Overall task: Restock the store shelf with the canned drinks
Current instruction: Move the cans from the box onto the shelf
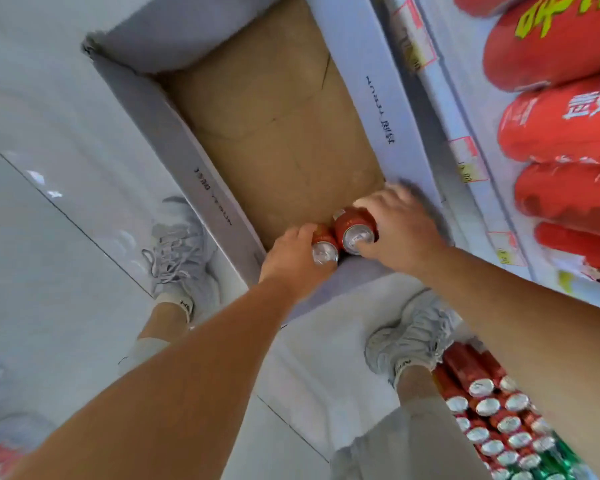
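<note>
Gripping left can [325, 250] in left hand [292, 259], right can [355, 231] in right hand [403, 231]; box [201, 161] on apparently tiled floor [49, 265].

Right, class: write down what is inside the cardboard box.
A red can gripped by the left hand and a second red can by the right hand, at the box's near end. Elsewhere, bare floor. Anything under the hands is hidden.

forearms [187, 368]: bare | trainers [179, 244]: pale grey, laced | socks [184, 304]: white, dark lettering | trousers [406, 445]: light grey
</note>
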`<action>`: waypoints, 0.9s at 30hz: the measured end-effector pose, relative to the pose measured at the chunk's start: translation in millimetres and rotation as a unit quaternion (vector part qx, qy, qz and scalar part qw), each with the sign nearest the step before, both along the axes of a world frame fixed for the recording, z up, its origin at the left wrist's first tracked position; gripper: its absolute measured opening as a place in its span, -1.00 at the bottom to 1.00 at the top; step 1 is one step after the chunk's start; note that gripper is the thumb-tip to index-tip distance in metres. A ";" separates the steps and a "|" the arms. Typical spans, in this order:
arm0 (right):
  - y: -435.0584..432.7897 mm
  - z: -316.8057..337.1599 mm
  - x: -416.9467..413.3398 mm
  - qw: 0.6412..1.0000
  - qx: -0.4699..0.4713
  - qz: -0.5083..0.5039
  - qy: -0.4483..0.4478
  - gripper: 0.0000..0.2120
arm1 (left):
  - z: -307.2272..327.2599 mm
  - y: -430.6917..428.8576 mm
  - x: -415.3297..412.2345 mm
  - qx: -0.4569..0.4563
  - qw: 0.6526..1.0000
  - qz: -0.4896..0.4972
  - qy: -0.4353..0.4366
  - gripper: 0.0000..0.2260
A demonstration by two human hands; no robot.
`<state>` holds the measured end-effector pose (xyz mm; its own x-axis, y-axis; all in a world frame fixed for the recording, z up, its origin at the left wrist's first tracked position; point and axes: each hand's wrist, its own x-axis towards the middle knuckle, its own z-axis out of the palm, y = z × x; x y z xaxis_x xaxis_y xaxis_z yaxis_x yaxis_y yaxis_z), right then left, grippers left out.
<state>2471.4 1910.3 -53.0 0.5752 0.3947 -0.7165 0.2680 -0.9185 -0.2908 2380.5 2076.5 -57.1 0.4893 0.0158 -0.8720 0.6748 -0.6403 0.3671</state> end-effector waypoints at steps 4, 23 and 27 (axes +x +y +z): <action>-8.1 -37.9 -10.6 0.996 -0.040 0.080 0.018 -0.14 | -35.8 -14.0 -20.9 0.028 0.999 -0.030 -0.024 -0.32; 13.7 115.3 16.1 0.965 0.118 -0.234 -0.004 -0.27 | 99.8 46.5 30.4 0.006 0.983 0.116 -0.140 -0.31; 27.4 233.6 44.4 0.942 0.148 -0.292 -0.074 -0.28 | 213.1 74.9 75.3 0.006 0.974 0.096 -0.206 -0.36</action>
